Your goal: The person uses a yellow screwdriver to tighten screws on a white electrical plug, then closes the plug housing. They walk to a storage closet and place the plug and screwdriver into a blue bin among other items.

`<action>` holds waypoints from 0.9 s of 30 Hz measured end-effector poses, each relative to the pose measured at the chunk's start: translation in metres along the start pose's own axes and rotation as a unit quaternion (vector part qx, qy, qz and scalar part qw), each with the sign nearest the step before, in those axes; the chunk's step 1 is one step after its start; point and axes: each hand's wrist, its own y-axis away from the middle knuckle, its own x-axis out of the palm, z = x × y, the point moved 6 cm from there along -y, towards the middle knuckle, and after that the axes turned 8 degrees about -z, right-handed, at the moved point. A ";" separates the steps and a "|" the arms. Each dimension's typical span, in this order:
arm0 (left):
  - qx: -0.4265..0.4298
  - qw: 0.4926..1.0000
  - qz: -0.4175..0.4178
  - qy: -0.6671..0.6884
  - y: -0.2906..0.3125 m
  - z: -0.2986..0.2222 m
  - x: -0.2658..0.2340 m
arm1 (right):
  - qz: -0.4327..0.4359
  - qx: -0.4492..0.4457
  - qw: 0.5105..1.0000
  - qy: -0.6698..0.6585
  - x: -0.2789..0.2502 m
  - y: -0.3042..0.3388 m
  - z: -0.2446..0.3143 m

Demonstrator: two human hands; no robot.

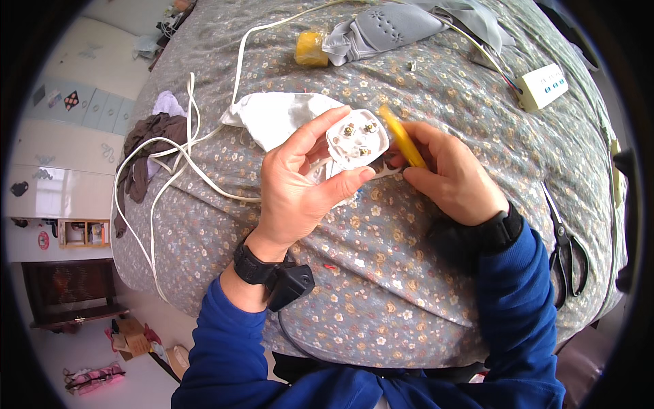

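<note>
My left hand (293, 180) grips a white electrical plug or socket housing (353, 141), its inner face turned up. Three brass-coloured screw terminals show inside it. The thumb presses the near rim while the fingers wrap the left side. Close on the right, my right hand (455, 170) is closed around a yellow stick-shaped tool (405, 140), held slanted beside the housing; its working end cannot be made out. Small white parts below the housing are partly hidden by the fingers. A white cable (221, 195) runs in from the left behind my left hand.
Flowered bedding (388, 273) lies under everything. Behind my left hand is a white cloth (266, 116). Farther off are a yellow tape roll (312, 49), a grey garment (388, 31) and a white socket box (543, 88) with wires. Black scissors (567, 252) lie right; brown cloth (146, 153) left.
</note>
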 end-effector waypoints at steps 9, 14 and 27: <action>0.173 0.955 -0.071 -0.231 -0.009 -0.011 -0.021 | -0.169 -0.016 0.984 -0.050 -0.030 0.006 0.027; 0.207 0.935 -0.079 -0.278 -0.008 -0.015 -0.020 | -0.140 -0.100 0.984 -0.038 -0.030 0.016 0.048; 0.219 0.929 -0.075 -0.287 -0.009 -0.016 -0.019 | -0.121 -0.152 0.980 0.039 -0.030 0.014 0.049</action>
